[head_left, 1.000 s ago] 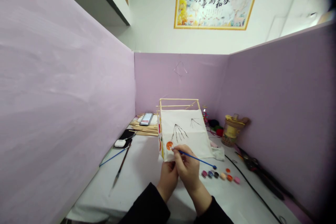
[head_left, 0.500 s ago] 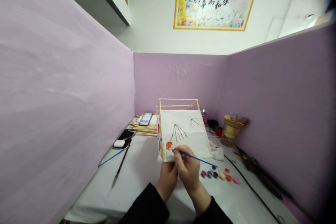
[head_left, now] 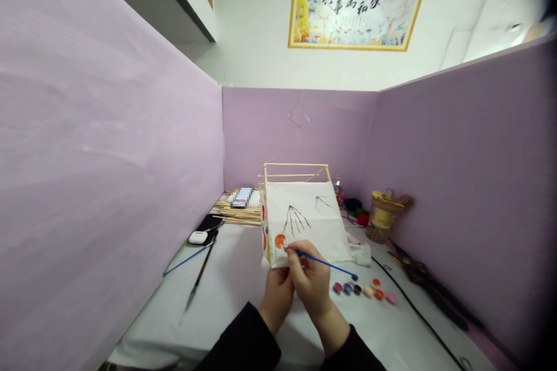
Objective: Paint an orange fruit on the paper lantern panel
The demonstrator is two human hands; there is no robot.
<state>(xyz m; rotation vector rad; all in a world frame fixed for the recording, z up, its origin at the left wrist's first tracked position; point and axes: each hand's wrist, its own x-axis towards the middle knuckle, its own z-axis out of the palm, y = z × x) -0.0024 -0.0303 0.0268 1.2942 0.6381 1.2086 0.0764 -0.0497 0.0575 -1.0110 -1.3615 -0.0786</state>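
Note:
My right hand (head_left: 312, 278) pinches a blue paintbrush (head_left: 326, 263), its tip at an orange painted circle (head_left: 280, 241) low on a white-covered lantern (head_left: 319, 237). Bare wooden sticks form the lantern's open frame at the top, and dark branching lines are drawn on the white face. Its left side carries coloured painting. My left hand (head_left: 278, 295) is closed at the lantern's lower edge, holding it tilted towards me; its fingertips are partly hidden behind the lantern and my right hand.
Small paint pots (head_left: 357, 289) in several colours stand at right. Leftward lie a brown brush (head_left: 202, 272), another blue brush (head_left: 187, 259) and a white earphone case (head_left: 198, 237). Wooden sticks (head_left: 235, 214) lie behind, under a phone (head_left: 242, 197). Pruning shears (head_left: 418, 272) rest by the right partition.
The rear end of the blue paintbrush has swung slightly left and down as my right hand shifts a little. My left hand and the lantern keep their place.

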